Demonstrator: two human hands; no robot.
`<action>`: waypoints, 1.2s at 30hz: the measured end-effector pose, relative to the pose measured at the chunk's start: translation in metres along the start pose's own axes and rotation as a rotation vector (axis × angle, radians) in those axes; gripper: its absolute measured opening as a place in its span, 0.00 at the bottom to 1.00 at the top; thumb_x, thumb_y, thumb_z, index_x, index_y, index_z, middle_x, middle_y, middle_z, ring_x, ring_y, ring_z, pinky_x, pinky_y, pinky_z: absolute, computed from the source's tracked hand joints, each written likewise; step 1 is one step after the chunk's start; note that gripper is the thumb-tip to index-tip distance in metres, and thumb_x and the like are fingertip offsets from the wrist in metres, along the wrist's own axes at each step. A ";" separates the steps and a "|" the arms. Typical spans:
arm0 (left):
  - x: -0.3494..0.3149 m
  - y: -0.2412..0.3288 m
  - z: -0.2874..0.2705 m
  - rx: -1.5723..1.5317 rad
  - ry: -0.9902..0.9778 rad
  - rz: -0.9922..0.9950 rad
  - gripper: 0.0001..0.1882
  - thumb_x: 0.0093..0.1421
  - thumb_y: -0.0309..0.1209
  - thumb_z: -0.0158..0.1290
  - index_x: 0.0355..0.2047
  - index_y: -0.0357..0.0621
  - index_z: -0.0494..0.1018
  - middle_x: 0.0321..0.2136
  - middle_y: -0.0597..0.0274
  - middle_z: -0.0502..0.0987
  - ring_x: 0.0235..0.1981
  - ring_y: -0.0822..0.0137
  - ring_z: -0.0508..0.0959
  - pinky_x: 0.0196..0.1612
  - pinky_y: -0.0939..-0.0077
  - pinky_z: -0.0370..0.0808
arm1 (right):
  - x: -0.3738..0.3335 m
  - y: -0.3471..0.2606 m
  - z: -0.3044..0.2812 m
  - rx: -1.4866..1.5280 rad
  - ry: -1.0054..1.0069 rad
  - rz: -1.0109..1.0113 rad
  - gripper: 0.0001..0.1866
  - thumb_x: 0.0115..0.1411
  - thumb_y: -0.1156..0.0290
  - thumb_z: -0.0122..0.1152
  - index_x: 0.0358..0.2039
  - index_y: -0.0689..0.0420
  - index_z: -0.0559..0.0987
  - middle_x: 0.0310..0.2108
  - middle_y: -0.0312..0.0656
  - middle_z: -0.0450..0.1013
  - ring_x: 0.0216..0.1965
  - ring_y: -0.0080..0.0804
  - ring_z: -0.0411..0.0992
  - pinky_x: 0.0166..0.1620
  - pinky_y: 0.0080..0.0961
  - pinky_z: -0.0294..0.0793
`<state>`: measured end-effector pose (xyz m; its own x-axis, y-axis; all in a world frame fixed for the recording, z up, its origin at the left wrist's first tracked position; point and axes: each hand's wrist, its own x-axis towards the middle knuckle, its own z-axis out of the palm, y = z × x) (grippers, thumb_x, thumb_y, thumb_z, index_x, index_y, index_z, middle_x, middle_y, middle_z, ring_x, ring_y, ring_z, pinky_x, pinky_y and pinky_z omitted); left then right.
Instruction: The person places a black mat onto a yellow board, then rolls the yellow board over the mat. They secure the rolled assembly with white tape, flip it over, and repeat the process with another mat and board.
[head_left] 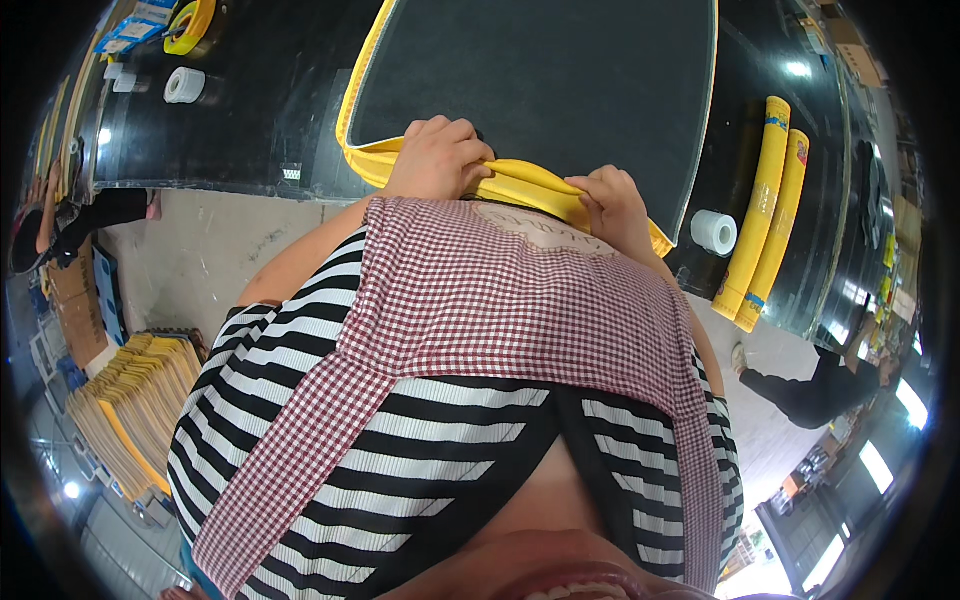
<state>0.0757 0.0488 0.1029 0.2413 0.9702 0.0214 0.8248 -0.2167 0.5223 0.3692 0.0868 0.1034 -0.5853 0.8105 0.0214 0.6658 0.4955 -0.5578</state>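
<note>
A large black panel (pixel 540 80) lies on the dark table, bordered with yellow edging (pixel 525 182). Along its near side this edging stands raised and folded, close against my checked apron. My left hand (pixel 436 158) is closed on the edging left of the middle, fingers bent over it. Further right, my right hand (pixel 612 208) pinches the same strip near the panel's near right corner, thumb and fingers together. A small dark thing shows just behind my left fingers; I cannot make out what it is.
White rolls stand on the table, one (pixel 185 86) at left and another (pixel 714 232) by the panel's right corner. Two yellow tubes (pixel 760 210) lie at right. A yellow tape roll (pixel 190 26) sits far left. Yellow-edged panels (pixel 140 410) are stacked behind left. Other people are at both sides.
</note>
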 end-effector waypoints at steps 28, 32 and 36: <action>0.024 -0.010 0.013 0.325 0.227 0.074 0.15 0.59 0.46 0.62 0.31 0.48 0.77 0.31 0.65 0.73 0.37 0.61 0.75 0.45 0.64 0.69 | -0.002 0.008 -0.005 -0.527 -0.042 -0.082 0.21 0.58 0.75 0.67 0.53 0.45 0.84 0.32 0.38 0.69 0.36 0.35 0.71 0.40 0.31 0.74; 0.029 -0.019 0.016 0.217 0.107 -0.010 0.18 0.60 0.47 0.61 0.32 0.46 0.75 0.31 0.62 0.77 0.38 0.57 0.78 0.42 0.59 0.74 | -0.011 0.002 -0.021 -0.523 -0.186 -0.015 0.29 0.60 0.80 0.61 0.62 0.45 0.79 0.36 0.43 0.68 0.37 0.39 0.68 0.43 0.31 0.72; 0.037 -0.017 0.001 0.130 -0.032 -0.031 0.16 0.63 0.45 0.59 0.36 0.44 0.74 0.33 0.57 0.79 0.39 0.55 0.79 0.43 0.57 0.76 | -0.002 0.007 -0.028 -0.327 -0.246 0.129 0.29 0.63 0.82 0.59 0.61 0.40 0.81 0.37 0.42 0.67 0.38 0.37 0.70 0.44 0.31 0.74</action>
<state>0.0706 0.0884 0.0940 0.2291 0.9732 -0.0219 0.8908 -0.2005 0.4078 0.3883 0.0972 0.1230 -0.5541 0.7934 -0.2521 0.8293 0.4998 -0.2499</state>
